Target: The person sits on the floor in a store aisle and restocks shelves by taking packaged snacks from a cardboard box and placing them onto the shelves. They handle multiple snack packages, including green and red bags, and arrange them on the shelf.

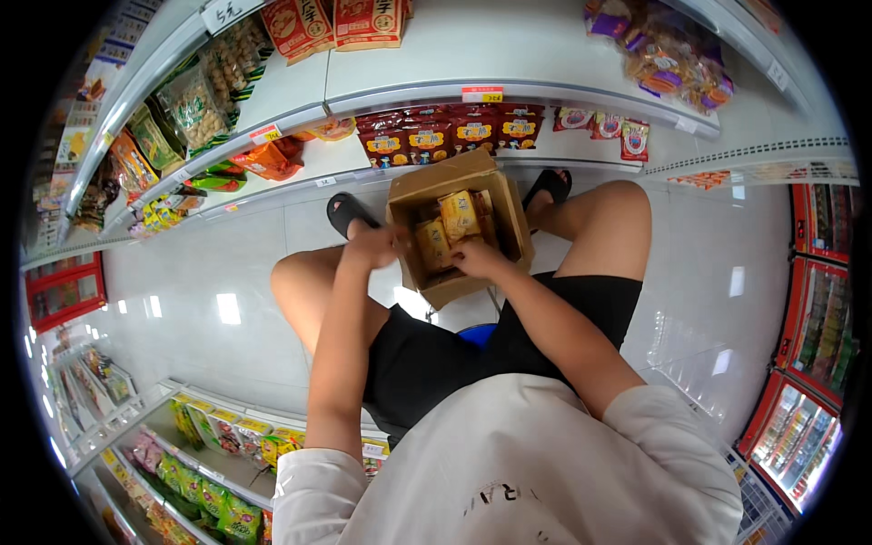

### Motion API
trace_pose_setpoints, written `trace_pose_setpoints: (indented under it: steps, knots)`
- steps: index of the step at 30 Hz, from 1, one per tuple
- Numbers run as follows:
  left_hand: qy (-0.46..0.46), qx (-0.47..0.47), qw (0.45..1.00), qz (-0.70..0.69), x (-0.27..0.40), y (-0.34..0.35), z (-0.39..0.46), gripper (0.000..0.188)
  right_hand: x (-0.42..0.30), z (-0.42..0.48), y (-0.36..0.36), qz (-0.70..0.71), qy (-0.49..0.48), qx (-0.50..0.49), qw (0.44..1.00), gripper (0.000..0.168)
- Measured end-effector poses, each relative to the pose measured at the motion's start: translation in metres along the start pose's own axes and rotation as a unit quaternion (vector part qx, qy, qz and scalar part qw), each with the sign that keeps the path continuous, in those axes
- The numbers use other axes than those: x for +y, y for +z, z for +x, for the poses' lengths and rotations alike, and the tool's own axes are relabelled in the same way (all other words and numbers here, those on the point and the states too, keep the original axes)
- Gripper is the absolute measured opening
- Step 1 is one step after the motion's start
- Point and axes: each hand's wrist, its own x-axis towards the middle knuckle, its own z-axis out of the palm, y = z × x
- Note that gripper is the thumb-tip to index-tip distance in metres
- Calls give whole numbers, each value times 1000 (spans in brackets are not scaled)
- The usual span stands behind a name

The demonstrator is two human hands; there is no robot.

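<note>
An open cardboard box (514, 225) stands on the floor between my feet, its flaps spread. Inside lie several yellow snack packets (460, 214) bearing writing. My right hand (477, 259) reaches over the near edge, fingers curled against the packets; whether they pinch one is unclear. At the box's left wall is my left hand (377, 247), blurred by motion, its fingers partly lost against the cardboard. I cannot tell whether it touches the wall or holds anything.
Ahead, a low shelf holds dark red snack bags (429, 139) and small red packets (633, 139). Above it, a white shelf (436, 65) juts out. Bagged nuts (194, 112) sit left. Another snack rack (225, 470) stands behind left, red-framed coolers (811, 313) right. Under me shows a blue seat (479, 334).
</note>
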Motion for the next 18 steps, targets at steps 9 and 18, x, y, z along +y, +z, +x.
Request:
trace_pose_setpoints:
  steps: [9,18]
  knots:
    - [-57,-63,996,-36,17,74,19,45,90,64,-8,165,368,93,910,24]
    - [-102,-104,987,-63,40,37,9,45,133,103,17,73,434,34,897,22]
